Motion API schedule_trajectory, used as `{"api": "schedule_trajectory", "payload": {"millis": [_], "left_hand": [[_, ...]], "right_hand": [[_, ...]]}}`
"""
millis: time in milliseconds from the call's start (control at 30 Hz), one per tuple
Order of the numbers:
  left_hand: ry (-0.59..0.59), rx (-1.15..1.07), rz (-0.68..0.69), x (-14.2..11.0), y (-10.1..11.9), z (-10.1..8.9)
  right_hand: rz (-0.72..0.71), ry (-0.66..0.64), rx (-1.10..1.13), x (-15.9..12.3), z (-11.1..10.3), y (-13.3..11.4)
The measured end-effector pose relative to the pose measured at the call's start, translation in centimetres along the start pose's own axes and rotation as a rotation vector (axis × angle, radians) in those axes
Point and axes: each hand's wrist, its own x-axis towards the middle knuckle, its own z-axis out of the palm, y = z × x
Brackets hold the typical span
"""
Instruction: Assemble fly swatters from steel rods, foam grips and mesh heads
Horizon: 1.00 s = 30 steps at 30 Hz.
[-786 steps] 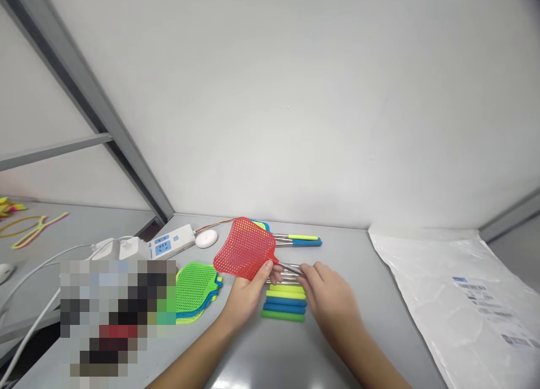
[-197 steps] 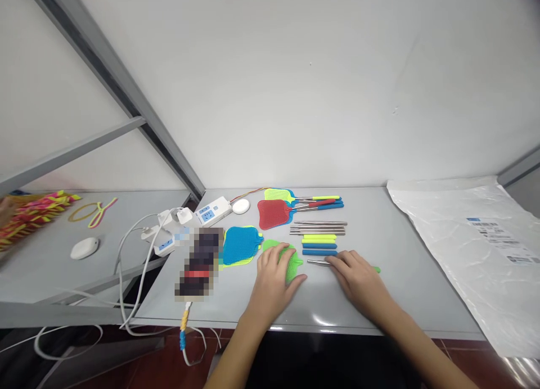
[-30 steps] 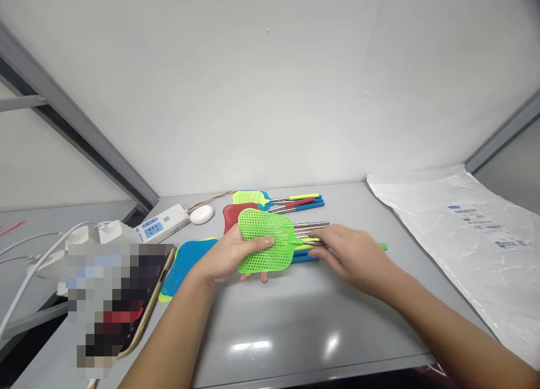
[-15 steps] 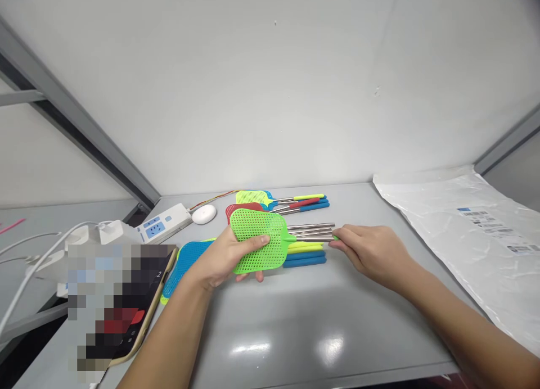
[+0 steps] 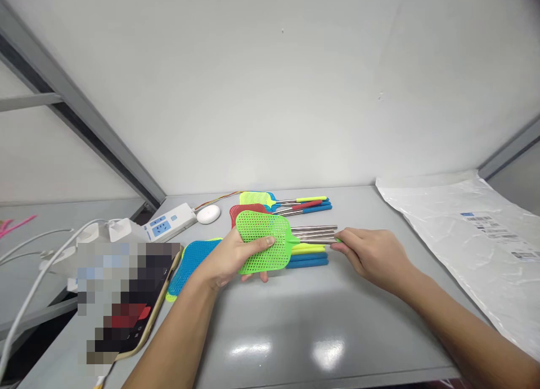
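Note:
A green fly swatter [image 5: 265, 251] with a perforated head and a metal rod is held level above the table. My left hand [image 5: 236, 254] is closed on its head, thumb on top and fingers underneath. At the other end, my right hand [image 5: 367, 251] grips the handle; a bit of green shows at its fingertips. Several more metal rods lie beside the swatter's rod. Below it, yellow and blue handles [image 5: 310, 259] rest on the table. Behind are a red swatter [image 5: 242, 210] and a yellow swatter [image 5: 255, 198]. A blue swatter head [image 5: 196, 262] lies left of my left hand.
On the left are a phone [image 5: 156, 307], partly pixelated, a white power strip [image 5: 172, 223] with cables and a round white device [image 5: 208, 214]. A white plastic mailer bag [image 5: 442, 231] covers the table's right side. A wall [image 5: 320, 96] stands behind.
The whole view has shifted slightly, so everything appears a little further right. Both hands keep the same hold on the green fly swatter.

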Motion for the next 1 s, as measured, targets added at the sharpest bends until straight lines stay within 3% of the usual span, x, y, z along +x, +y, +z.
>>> {"api": "schedule_trajectory", "payload": {"millis": [233, 333, 433, 533, 600, 733, 833, 1000], "left_hand": [[-0.041, -0.084, 0.015, -0.5, 0.7, -0.5], [-0.064, -0.258, 0.049, -0.9, 0.9, -1.4], [-0.017, -0.494, 0.189, -1.3, 0.6, -1.0], [0.204, -0.608, 0.402, -1.7, -0.4, 1.7], [0.302, -0.508, 0.481, -2.0, -1.5, 4.3], [0.428, -0.247, 0.417, -2.9, -3.6, 8.8], [0.489, -0.366, 0.394, -4.0, -4.6, 10.5], [0.646, -0.508, 0.475, -6.2, -5.6, 12.6]], "right_hand": [[0.027, 0.056, 0.106, 0.3, 0.4, -0.3], [0.042, 0.107, 0.163, 0.3, 0.7, -0.6], [0.079, 0.146, 0.205, 0.2, 0.8, -0.8], [0.086, 0.138, 0.222, 0.3, 0.7, -1.6], [0.047, 0.114, 0.216, 0.3, 0.3, -2.7], [-0.024, 0.066, 0.240, -0.6, -0.3, -5.9], [-0.020, 0.062, 0.259, -2.2, -0.5, -7.9], [-0.001, 0.000, 0.261, -4.7, -1.3, -9.9]]}}
